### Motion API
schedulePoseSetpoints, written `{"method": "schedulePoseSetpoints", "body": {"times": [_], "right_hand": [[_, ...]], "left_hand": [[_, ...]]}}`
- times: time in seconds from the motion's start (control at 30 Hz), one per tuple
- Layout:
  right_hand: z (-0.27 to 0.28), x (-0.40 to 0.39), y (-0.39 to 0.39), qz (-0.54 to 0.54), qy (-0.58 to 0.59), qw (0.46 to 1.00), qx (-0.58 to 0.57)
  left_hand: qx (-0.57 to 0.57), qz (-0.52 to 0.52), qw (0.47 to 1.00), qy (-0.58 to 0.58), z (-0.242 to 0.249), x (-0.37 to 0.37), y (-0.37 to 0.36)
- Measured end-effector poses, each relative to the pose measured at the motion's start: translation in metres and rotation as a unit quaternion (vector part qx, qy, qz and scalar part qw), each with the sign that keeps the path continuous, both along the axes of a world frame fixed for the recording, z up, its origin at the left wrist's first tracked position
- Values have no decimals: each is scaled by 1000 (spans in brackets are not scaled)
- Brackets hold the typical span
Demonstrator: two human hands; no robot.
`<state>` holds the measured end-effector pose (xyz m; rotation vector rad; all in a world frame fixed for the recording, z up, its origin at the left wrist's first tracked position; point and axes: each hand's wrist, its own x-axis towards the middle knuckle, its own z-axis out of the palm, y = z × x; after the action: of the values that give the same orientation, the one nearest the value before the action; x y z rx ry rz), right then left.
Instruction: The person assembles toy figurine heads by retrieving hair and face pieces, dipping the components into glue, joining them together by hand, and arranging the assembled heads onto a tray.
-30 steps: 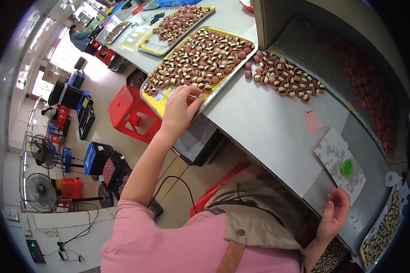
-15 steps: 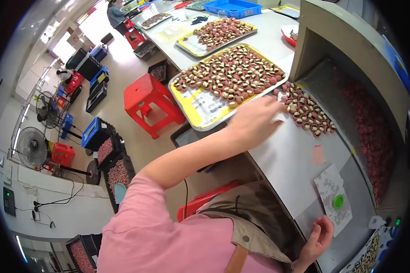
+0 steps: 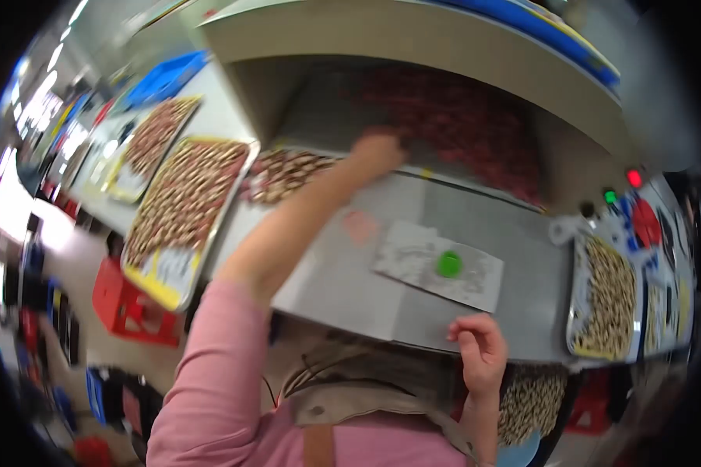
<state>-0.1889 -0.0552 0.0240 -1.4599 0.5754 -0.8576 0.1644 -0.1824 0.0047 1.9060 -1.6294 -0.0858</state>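
My left hand [image 3: 379, 152] is stretched across the worktable to the front of the recess, beside a heap of small dark-red pieces [image 3: 475, 117]. Motion blur hides its fingers. Left of that forearm lies a loose group of red-and-cream pieces [image 3: 282, 173] on the table. My right hand [image 3: 483, 348] hangs at the table's front edge, palm turned up, its fingers loosely curled and thumb apart; I see nothing in it. Just beyond it are a speckled white sheet [image 3: 412, 261] and a round green thing [image 3: 449, 265] on top.
Two trays of similar pieces, a nearer tray [image 3: 163, 292] and a farther tray [image 3: 124, 187], stand to the left. A tray of pale pieces [image 3: 603, 303] is at the right. The recess's upper panel [image 3: 412, 35] overhangs the back. A red stool [image 3: 128, 303] stands at lower left.
The view has swung to the right. My left hand has gone from the loose pieces by the near tray to the front of the recess. My right hand stays near the table's front edge.
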Motion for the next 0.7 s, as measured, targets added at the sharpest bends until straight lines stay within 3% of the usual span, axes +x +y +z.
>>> {"method": "schedulePoseSetpoints", "body": {"times": [0.03,0.1,0.17,0.27,0.33,0.4,0.43,0.5,0.6,0.7], "right_hand": [[3,-17,-3,-40,1,999,-26],[8,-51,-8,-121,-10,992,-45],[7,-81,-23,-250,48,966,-35],[16,-107,-51,-332,107,933,-94],[31,-118,-65,-332,165,919,-132],[51,-130,-86,-328,276,869,-247],[57,-140,-97,-340,311,847,-265],[63,-158,-122,-346,363,815,-292],[58,-175,-162,-329,433,777,-317],[40,-186,-197,-275,513,726,-367]], "left_hand": [[-45,-24,999,0,-11,9,-10],[-29,-46,998,37,5,5,-13],[-18,-51,997,53,20,-2,-22],[-9,-65,998,21,14,-17,-45],[-72,-73,991,-87,-4,-17,-55],[-101,-80,984,-126,-21,-10,-56],[-27,-53,995,-78,-7,-18,-44],[-110,-109,985,-78,-7,-11,-37],[-19,-87,996,-6,10,-17,-17],[-50,-67,996,34,3,-5,-8]]}}
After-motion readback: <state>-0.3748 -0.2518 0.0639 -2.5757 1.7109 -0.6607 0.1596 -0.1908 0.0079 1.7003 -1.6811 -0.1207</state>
